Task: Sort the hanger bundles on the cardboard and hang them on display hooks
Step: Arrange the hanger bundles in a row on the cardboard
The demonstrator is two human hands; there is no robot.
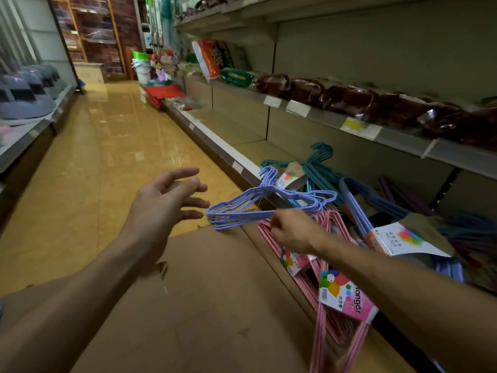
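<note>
Right hand (289, 231) curls its fingers around the lower bar of the lavender hanger bundle (266, 203), holding it above the far edge of the cardboard (204, 297). Left hand (166, 200) hovers just beside the bundle's left tip, fingers spread and holding nothing. Pink hanger bundles (328, 289) lie under the right forearm, with blue ones (357, 205) behind on the shelf.

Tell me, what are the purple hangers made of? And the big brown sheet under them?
The purple hangers, held by the right hand, look like thin wire with a smooth plastic coating: the rods are very slim, evenly coloured and slightly glossy. A metal core is only a guess. The brown sheet looks like cardboard: matte, tan, with creases and a small torn flap.
</note>
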